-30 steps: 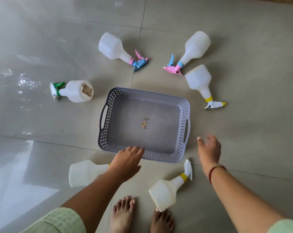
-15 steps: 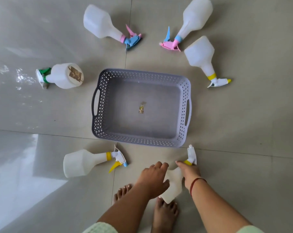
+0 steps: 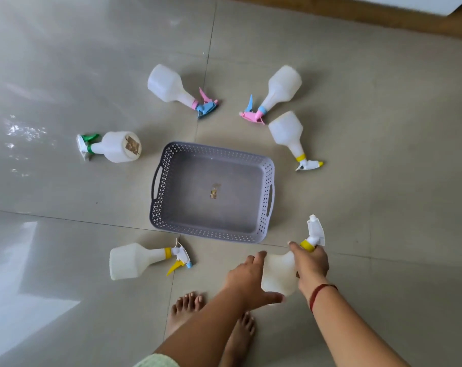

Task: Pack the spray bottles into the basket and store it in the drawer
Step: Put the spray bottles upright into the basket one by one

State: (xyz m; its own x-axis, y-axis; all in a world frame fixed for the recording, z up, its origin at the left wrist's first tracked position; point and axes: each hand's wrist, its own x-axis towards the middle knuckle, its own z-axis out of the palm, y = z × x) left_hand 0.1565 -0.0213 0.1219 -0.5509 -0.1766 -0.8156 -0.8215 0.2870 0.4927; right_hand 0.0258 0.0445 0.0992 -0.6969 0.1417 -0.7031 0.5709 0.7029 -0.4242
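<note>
Six spray bottles [image 3: 169, 84] [image 3: 283, 86] [image 3: 287, 128] [image 3: 116, 147] [image 3: 130, 260] [image 3: 279, 271], one basket [image 3: 211, 235], two hands [image 3: 247, 279] [image 3: 310, 263].

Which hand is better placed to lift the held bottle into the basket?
Right. The right hand grips the held bottle round its neck, close to the near right corner of the basket. The left hand only touches the bottle's body with straight fingers.

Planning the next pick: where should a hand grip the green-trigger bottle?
Probably best to grip the green-trigger bottle round its narrow neck just behind the trigger, coming from above; it lies on its side, neck exposed, base toward the basket.
</note>
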